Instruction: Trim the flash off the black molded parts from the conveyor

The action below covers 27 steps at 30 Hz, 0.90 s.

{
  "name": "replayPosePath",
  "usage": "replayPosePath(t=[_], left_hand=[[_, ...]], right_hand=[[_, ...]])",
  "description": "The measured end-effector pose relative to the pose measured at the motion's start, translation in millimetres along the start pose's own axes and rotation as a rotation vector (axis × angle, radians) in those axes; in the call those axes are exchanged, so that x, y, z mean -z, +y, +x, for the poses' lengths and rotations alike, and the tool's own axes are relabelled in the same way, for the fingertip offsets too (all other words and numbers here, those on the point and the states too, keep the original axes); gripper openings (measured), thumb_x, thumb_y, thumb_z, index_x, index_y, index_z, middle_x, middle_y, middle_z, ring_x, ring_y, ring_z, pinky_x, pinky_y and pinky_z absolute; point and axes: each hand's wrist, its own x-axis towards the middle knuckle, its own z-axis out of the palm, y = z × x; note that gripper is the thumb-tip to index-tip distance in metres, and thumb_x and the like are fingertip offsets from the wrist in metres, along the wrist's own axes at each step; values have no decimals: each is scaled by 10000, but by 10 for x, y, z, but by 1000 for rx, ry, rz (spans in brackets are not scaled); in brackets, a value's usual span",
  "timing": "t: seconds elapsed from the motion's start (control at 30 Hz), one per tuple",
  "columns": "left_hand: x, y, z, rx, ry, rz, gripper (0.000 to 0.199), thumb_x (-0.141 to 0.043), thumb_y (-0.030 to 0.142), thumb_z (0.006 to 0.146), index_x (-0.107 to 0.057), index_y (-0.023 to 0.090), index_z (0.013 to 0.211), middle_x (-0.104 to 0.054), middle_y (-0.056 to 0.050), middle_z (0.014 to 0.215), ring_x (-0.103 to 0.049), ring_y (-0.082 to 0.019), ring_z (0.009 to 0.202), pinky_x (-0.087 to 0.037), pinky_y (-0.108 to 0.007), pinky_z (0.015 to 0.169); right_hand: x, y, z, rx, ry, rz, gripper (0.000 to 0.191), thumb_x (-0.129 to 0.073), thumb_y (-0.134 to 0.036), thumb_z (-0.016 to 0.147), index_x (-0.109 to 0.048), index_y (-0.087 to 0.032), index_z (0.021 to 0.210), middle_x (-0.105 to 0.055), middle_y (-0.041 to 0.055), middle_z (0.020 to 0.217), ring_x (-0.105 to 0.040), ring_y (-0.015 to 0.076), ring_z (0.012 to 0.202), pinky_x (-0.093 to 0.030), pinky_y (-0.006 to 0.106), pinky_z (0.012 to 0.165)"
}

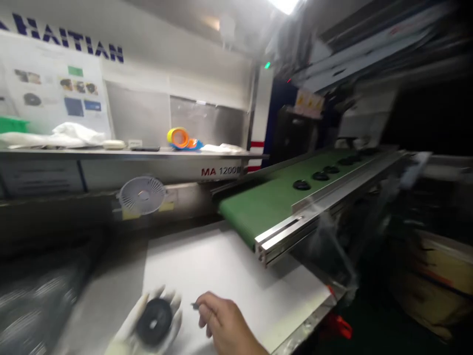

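1. While a black ring-shaped disc (153, 321) is cradled at about 7 o'clock in the white-gloved left hand (150, 320), the gloved fingers are closed around its rim, and its central hole is left uncovered.
2. At about 6 o'clock, the bare right hand (225, 323) is held just beside the disc, above a white-topped bench (236, 276). Its fingers are drawn into a narrow pinch near a small dark piece (194, 305), though whether that piece is gripped cannot be told through the blur.
3. The disc is judged to be stiff, moulded and fairly light. Its material cannot be confirmed, and a smooth face may prove slippery, so hold is best taken at the outer rim, with the hole kept free.
4. At about 1 o'clock, a row of similar black discs (330, 169) is carried on a green conveyor belt (258, 207), which is edged by an aluminium side rail (295, 236) and ends over the bench.
5. At about 11 o'clock, a round white fan (142, 195) is mounted below a metal shelf (111, 154). An orange-and-yellow roll of tape (178, 138) and a white plastic bag (70, 137) are laid on the shelf, and a printed poster (55, 74) is fixed behind them.
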Motion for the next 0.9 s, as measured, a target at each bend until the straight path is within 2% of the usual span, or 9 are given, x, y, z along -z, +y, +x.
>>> replayPosePath(t=[0.03,0.1,0.17,0.27,0.37,0.43,0.67,0.9], left_hand=[[-34,19,-54,-5,-14,-78,312,-566,73,774,-620,143,1073,-651,-164,1104,-586,-347,1074,-517,-524,821],[-80,36,-125,7,-24,-185,235,-524,37,760,-654,122,936,-672,-141,981,-629,-307,971,-518,-506,812],[-87,34,-141,-52,-39,-247,173,-497,54,748,-653,110,798,-657,-105,821,-643,-253,820,-534,-461,768],[-61,8,-138,-105,-3,-286,155,-504,130,809,-645,115,745,-612,-65,720,-609,-183,689,-543,-379,707],[-47,-34,-139,-124,10,-303,141,-544,195,841,-639,124,765,-582,-41,713,-583,-158,692,-535,-343,711],[-48,-64,-133,-148,15,-289,87,-565,163,822,-637,121,796,-571,-35,741,-571,-147,717,-524,-320,723],[-133,-153,-137,-228,-40,-126,82,-588,171,789,-634,126,838,-540,-38,773,-545,-142,730,-500,-281,704],[-148,-177,-93,-321,15,-134,87,-589,172,788,-625,136,858,-532,-26,776,-539,-137,736,-493,-282,690]], right_hand=[[-88,-38,-4,25,-4,-17,189,-431,-315,948,-594,-232,900,-593,-32,765,-549,121,674,-389,215,638],[-233,-91,-15,93,-1,-133,226,-408,-384,976,-565,-245,890,-576,-33,800,-534,138,742,-370,229,668],[-348,-106,-10,117,-22,-218,286,-363,-412,995,-527,-241,835,-551,-36,774,-514,141,725,-354,236,649],[-473,-83,5,128,-78,-278,327,-312,-401,1013,-495,-236,798,-534,-34,753,-503,145,706,-347,245,643],[-518,-52,6,140,-103,-293,297,-300,-374,1018,-511,-244,853,-554,-22,802,-520,154,742,-364,253,664],[-508,-43,9,138,-90,-286,289,-291,-357,1019,-509,-245,866,-557,-17,811,-525,158,742,-372,257,660],[-484,-68,59,151,-32,-355,295,-293,-331,1014,-438,-231,778,-543,-20,751,-511,147,662,-351,251,584],[-637,-76,48,129,10,-457,306,-284,-339,1006,-427,-228,758,-528,-20,708,-480,143,583,-311,252,537]])
